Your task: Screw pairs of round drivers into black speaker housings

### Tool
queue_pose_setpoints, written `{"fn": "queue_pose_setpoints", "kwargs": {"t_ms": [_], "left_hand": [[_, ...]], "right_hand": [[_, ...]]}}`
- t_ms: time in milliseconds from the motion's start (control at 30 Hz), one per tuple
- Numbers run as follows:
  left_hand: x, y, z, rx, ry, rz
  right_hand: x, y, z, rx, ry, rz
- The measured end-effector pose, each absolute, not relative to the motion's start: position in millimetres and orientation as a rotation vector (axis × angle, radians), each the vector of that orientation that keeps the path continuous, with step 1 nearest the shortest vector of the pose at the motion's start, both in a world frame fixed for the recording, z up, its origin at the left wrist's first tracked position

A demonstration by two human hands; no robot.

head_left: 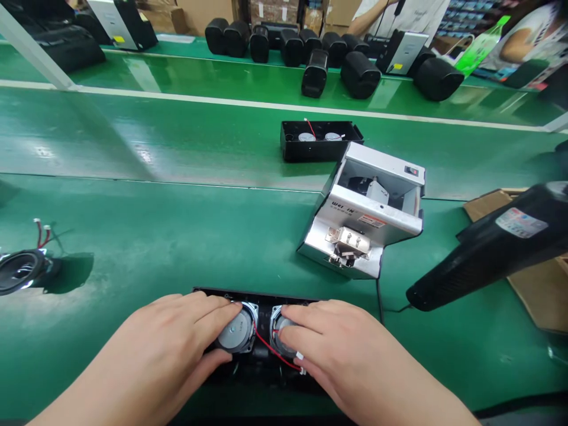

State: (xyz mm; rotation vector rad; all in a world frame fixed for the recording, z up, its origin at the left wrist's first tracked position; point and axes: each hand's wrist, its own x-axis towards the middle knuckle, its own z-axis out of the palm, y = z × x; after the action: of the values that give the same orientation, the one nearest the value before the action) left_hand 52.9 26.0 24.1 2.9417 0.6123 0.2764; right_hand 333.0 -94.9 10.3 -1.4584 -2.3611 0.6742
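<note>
In the head view, an open black speaker housing [264, 313] is seen lying on the green counter [177, 236] at the near edge, with two speaker drivers set side by side in it, magnet backs facing up. The left speaker driver [237, 332] is grasped by the left hand [173, 331], its rim taken between forefinger and thumb. The right speaker driver [278, 322] is covered by the fingers of the right hand [346, 349]; whether it is pinched or only pressed cannot be told, since its far side is hidden. A red wire [270, 348] is strung across the gap to white connectors [302, 371] beside the right thumb. The drivers are judged to be dense for their size because of the magnets, stiff in the metal frame and smooth on the back; they are best held by the frame edges, with the cones beneath and the thin wires kept free of any pull. The housing is judged light and rigid, best steadied by its walls. Beyond it, a screw feeder [359, 219] and a second housing [306, 151] are placed, while a loose driver [20, 272] is left at the far left.
</note>
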Motion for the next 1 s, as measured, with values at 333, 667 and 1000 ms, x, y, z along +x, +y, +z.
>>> {"fn": "queue_pose_setpoints", "kwargs": {"t_ms": [333,667,1000], "left_hand": [[51.7,25.5,19.0,2.900,0.650,0.178],[56.8,26.0,22.3,2.899,0.644,0.139],[58.1,20.5,24.5,2.927,0.663,0.151]], "right_hand": [[331.9,-96.1,4.3,-1.451,-2.320,0.649],[332.6,-104.3,-0.2,-1.449,-2.321,0.683],[330.9,-103.4,1.1,-1.464,-2.326,0.673]]}}
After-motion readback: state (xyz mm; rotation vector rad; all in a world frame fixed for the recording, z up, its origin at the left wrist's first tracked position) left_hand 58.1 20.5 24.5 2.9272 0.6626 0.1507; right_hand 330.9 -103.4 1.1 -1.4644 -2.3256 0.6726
